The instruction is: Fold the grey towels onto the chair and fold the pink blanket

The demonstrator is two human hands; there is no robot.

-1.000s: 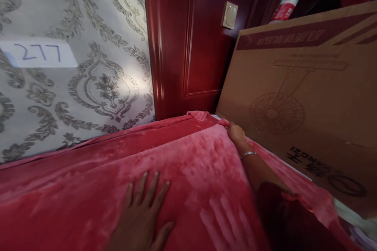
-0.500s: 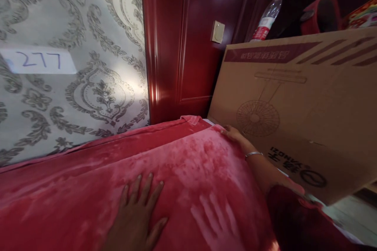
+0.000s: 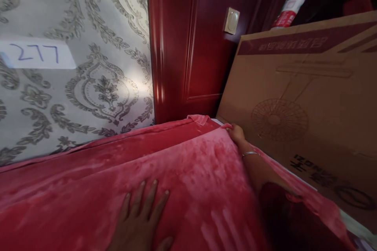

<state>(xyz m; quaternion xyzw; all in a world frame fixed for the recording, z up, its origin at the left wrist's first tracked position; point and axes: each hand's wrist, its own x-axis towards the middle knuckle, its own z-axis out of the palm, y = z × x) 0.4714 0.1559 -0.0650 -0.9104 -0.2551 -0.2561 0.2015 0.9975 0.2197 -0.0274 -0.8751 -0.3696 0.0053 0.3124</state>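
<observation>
A red plush blanket (image 3: 188, 176) lies folded over the surface before me, with a lighter, brushed patch near its far right corner. My left hand (image 3: 140, 215) rests flat on it, fingers spread, holding nothing. At the far right corner, my right hand (image 3: 236, 134), with a silver bangle on its wrist, is closed on the blanket's edge; a small tip of cloth pokes out beyond the fingers. To the right of my left hand, a pale handprint (image 3: 225, 229) shows in the pile.
A large cardboard box (image 3: 318, 106) printed with a fan stands to the right, a plastic bottle (image 3: 294, 2) on or behind its top. Behind the blanket are patterned wallpaper (image 3: 106, 86) with a "277" label (image 3: 38, 53) and a dark red panel (image 3: 206, 47) bearing a switch (image 3: 232, 20).
My right hand has closed round the blanket's corner, where its fingers lay stretched over it before. My left hand has slid slightly down in view. The box and bottle appear farther right.
</observation>
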